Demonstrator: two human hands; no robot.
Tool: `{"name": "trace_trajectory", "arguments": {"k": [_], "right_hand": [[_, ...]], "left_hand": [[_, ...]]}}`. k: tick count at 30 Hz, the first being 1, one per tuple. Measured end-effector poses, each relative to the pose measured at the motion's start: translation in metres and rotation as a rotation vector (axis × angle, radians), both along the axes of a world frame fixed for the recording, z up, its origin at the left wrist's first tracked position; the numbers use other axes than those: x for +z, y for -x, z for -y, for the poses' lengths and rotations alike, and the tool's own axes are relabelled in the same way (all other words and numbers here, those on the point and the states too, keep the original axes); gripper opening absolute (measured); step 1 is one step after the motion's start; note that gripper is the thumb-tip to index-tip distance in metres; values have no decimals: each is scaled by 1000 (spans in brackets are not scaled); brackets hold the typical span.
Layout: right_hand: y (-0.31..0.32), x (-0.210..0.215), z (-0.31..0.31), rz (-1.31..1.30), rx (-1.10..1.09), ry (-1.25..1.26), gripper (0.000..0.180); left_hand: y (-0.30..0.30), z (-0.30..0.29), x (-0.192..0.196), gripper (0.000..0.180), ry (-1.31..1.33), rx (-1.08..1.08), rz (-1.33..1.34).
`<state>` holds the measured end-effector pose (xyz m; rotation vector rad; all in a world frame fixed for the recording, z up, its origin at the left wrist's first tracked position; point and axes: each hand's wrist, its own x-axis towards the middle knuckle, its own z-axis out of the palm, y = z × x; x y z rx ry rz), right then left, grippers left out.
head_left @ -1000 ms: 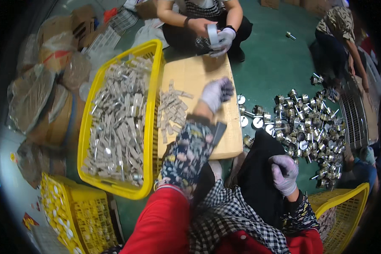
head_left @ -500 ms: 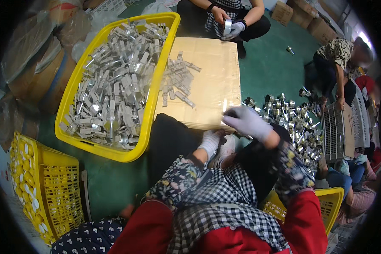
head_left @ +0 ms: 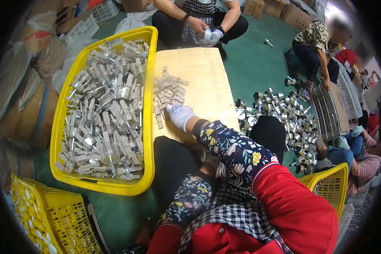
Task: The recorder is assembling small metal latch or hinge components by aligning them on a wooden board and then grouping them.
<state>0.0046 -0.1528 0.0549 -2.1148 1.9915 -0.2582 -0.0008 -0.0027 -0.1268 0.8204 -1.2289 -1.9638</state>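
Observation:
My right hand (head_left: 181, 116), in a white glove, reaches across a flat cardboard sheet (head_left: 207, 76) to the near edge of a small pile of grey clip-like parts (head_left: 169, 86). Its fingers are curled down together beside the closest parts, and what they pinch, if anything, is hidden. Under my right forearm, low in my lap, my left hand (head_left: 211, 163) shows only in part; its fingers are out of sight. Left of the cardboard stands a yellow crate (head_left: 150, 106) full of similar grey parts with shiny metal ends.
Metal cylinders with stems (head_left: 283, 122) lie heaped on the green floor to the right. A yellow basket (head_left: 345, 178) is at my right side, another (head_left: 67, 216) with yellow-and-white pieces at lower left. A co-worker (head_left: 199, 25) sits opposite holding a roll; others work at right.
My right hand has moved left and forward, from the cardboard's near right edge to the grey parts. My left hand is now mostly covered by the right forearm. The view has shifted.

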Motion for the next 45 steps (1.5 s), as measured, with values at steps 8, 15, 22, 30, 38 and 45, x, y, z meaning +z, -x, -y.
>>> {"name": "trace_trajectory", "arguments": {"k": [8, 15, 22, 30, 38, 45], "right_hand": [[26, 67, -39, 41, 149, -208, 25], [151, 42, -118, 746, -254, 342, 37], [208, 18, -175, 674, -641, 157, 23], [200, 13, -164, 1214, -532, -147, 26], [194, -3, -142, 1078, -571, -231, 21], [196, -12, -137, 1013, -590, -250, 18]], "left_hand": [[9, 0, -30, 42, 225, 134, -259], [5, -5, 133, 18, -250, 170, 114], [1, -5, 130, 32, -426, 18, 290], [4, -8, 130, 31, -245, 29, 367], [6, -11, 134, 25, -293, 123, 279], [5, -10, 126, 31, -286, 65, 258]]}}
